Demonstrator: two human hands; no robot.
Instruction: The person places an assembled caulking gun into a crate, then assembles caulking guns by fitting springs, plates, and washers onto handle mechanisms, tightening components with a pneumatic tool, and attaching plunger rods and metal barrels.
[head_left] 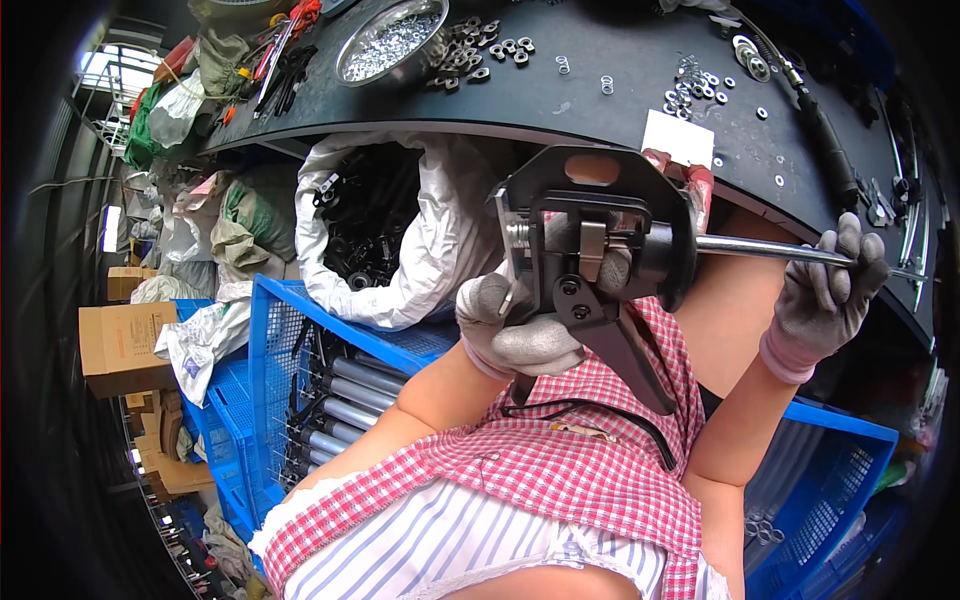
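My left hand, in a grey-coated glove, grips the body of a black caulking gun above my lap. Its fingers are wrapped round the frame and partly hidden behind it. A black trigger lever hangs below the body, and a small spring shows at its left end. From the right side of the gun a shiny metal rod runs out to the right. My right hand, gloved too, is closed on this rod near its far end.
On the dark bench lie a steel bowl of small parts, loose springs, washers and a black power tool. A white sack of black parts stands below. Blue crates flank me, the left one holding metal tubes.
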